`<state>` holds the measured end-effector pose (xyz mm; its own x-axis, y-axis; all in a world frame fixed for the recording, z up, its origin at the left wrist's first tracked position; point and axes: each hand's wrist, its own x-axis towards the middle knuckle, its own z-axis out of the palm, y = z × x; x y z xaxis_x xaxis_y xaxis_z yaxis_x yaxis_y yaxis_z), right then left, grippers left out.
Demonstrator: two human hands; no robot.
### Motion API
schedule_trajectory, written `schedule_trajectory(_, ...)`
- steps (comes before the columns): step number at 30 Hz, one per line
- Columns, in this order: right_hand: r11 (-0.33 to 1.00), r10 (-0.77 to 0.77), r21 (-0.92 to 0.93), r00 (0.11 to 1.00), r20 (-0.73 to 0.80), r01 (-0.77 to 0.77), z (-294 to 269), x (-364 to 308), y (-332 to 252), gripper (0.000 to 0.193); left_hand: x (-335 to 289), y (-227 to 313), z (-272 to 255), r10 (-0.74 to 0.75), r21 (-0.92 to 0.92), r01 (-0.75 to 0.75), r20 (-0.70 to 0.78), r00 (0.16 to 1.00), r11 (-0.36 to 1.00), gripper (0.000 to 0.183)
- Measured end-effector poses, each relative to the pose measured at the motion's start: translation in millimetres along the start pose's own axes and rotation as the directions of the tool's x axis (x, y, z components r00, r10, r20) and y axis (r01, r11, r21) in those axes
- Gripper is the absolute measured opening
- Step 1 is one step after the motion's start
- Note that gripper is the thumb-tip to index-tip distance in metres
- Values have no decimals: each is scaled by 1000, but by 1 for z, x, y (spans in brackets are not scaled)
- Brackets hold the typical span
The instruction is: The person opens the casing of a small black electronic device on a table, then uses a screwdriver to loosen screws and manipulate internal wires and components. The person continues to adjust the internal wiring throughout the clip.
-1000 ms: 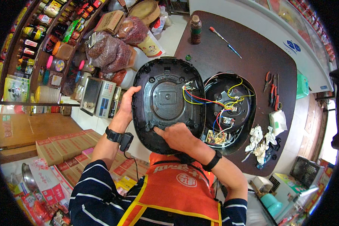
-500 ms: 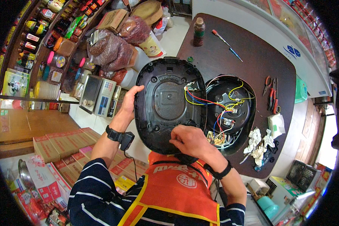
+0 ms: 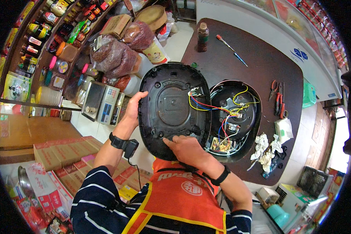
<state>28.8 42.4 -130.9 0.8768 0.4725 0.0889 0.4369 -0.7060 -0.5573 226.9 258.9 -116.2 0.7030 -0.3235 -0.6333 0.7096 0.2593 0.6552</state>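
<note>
An oval black plastic appliance cover (image 3: 173, 111) is tilted up, its ribbed inner side facing me. My left hand (image 3: 134, 107) grips its left edge, fingers out of sight behind the rim. Over the lower part of the cover lies my right hand (image 3: 188, 150), holding nothing; its index finger is stretched toward the lower left, the others partly curled. Red, blue and yellow wires (image 3: 210, 105) run from a socket piece (image 3: 195, 92) on the cover into the round black appliance body (image 3: 257, 117) at right. A small circuit board (image 3: 221, 144) sits inside that body.
On the dark table (image 3: 269, 58) are a bottle (image 3: 202, 37), a screwdriver (image 3: 232, 50), a green cap (image 3: 194, 65), red-handled pliers (image 3: 279, 103) and crumpled tissues (image 3: 267, 150). A scale (image 3: 101, 102), bagged goods (image 3: 115, 54) and cartons (image 3: 66, 152) stand to the left.
My right hand has moved left and a little down across the cover, its index finger now stretched out. My left hand keeps its grip on the edge.
</note>
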Motion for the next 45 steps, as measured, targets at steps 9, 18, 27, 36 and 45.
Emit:
schedule_trajectory(9,982,50,187,972,-230,-6,13,17,-4,15,-3,3,5,28,27,-29,12,1000,999,46)
schedule_trajectory(18,924,127,376,984,-122,-73,-26,-68,-11,18,-2,2,-1,40,77,-41,18,999,996,48)
schedule_trajectory(27,781,533,443,839,-107,-440,-42,-95,0,18,-2,4,-2,35,47,-37,40,999,998,43)
schedule_trajectory(36,735,271,678,919,-285,-6,-64,3,-46,118,-56,27,62,318,318,-376,220,922,871,71)
schedule_trajectory(45,778,329,627,830,-450,31,-44,50,-72,93,-98,32,98,413,528,-502,285,865,685,79)
